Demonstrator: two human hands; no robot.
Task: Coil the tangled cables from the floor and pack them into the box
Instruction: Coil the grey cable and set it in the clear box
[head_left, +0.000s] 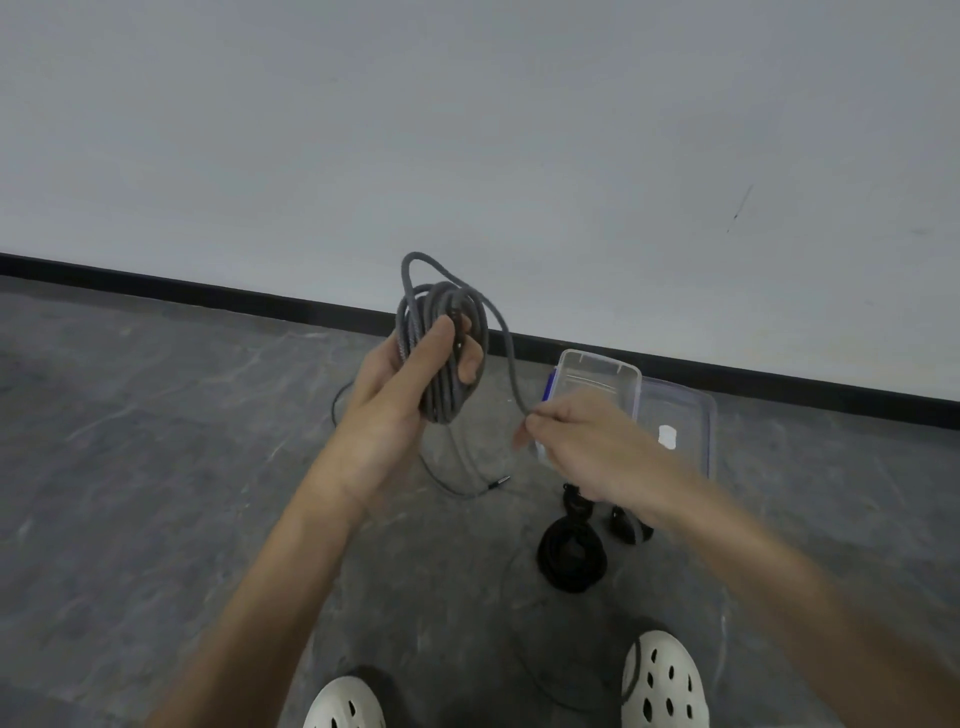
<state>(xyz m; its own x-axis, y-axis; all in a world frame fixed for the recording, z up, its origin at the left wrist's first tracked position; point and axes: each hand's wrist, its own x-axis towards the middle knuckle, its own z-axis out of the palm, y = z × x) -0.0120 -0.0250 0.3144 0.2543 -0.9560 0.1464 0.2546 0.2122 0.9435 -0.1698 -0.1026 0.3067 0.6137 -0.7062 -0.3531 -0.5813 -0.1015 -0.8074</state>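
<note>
My left hand (400, 395) grips a coil of grey braided cable (445, 343), held up in front of the wall. A loose strand runs from the coil down to my right hand (582, 441), which pinches it between thumb and fingers. The clear plastic box (675, 410) stands open on the floor behind my right hand, its lid (597, 374) leaning up at its left. A thin grey cable with a plug end (498, 481) lies on the floor below the coil. A coiled black cable (571, 556) lies on the floor near the box.
Grey stone floor (156, 441) meets a white wall (467, 130) with a black skirting strip (208, 296). My two feet in white perforated clogs (665, 680) are at the bottom edge. A thin dark cable (524, 660) trails across the floor between them.
</note>
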